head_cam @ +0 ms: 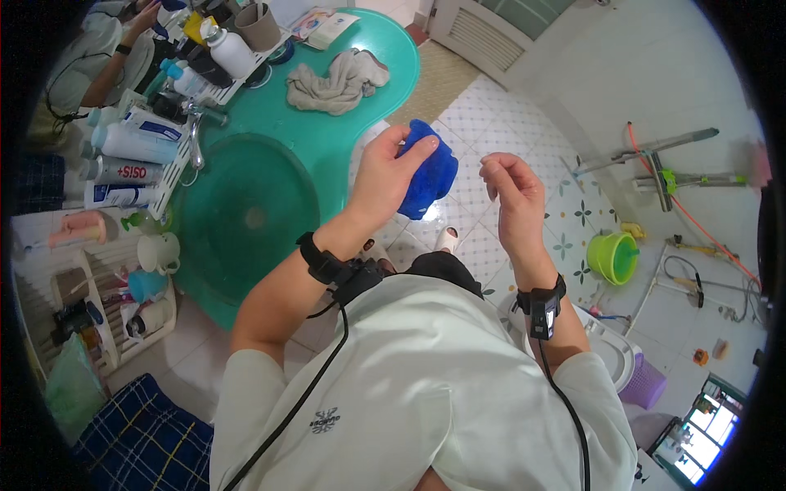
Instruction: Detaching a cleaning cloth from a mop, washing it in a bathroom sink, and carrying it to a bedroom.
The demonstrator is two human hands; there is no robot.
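My left hand [385, 175] grips a folded blue cloth [430, 178], with the thumb laid over its top. The cloth is in front of my body, above the tiled floor and to the right of the round green glass washbasin [301, 184]. Apart from the cloth, on its right, is my right hand [514, 199]. Its fingers are curled together with the thumb against them, and nothing shows in them. A crumpled grey cloth [338, 83] lies on the green glass counter [384, 46] behind the basin.
Bottles and tubes, among them a white bottle [228, 50], crowd racks beside the chrome faucet [195, 138]. A lime-green bucket [613, 258] stands on the floor at right, near a toilet [614, 350]. Mop handles [657, 147] lean on the right wall. A louvred door [485, 40] is at the back.
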